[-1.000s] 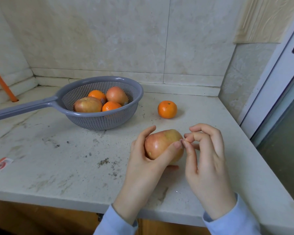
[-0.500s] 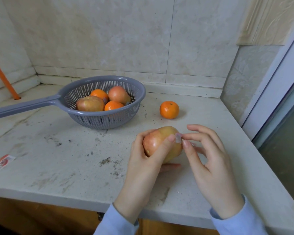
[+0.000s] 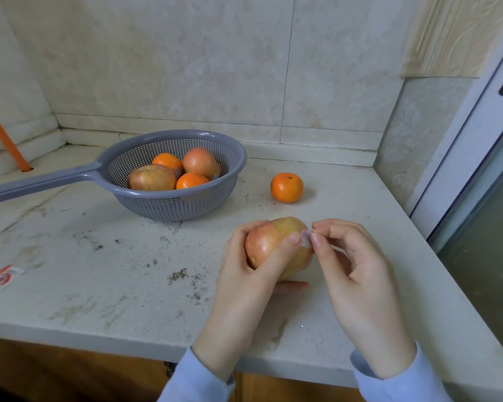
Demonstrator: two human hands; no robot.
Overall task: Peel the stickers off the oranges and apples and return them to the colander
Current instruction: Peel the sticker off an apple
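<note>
Now curled right hand (image 3: 357, 274) pinches sticker (image 3: 305, 238) on apple (image 3: 269, 242).

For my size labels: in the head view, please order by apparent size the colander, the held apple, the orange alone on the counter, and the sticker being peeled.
1. colander
2. apple
3. orange; it lies farther away, so apple versus orange is unsure
4. sticker

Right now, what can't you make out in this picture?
Head view:
1. Pale sticker on the red-yellow apple: print too small, partly hidden by right hand.
2. Grey plastic colander: handle end cut off by left edge.
3. Red-white paper scrap: cut by left edge, blurred.
</note>
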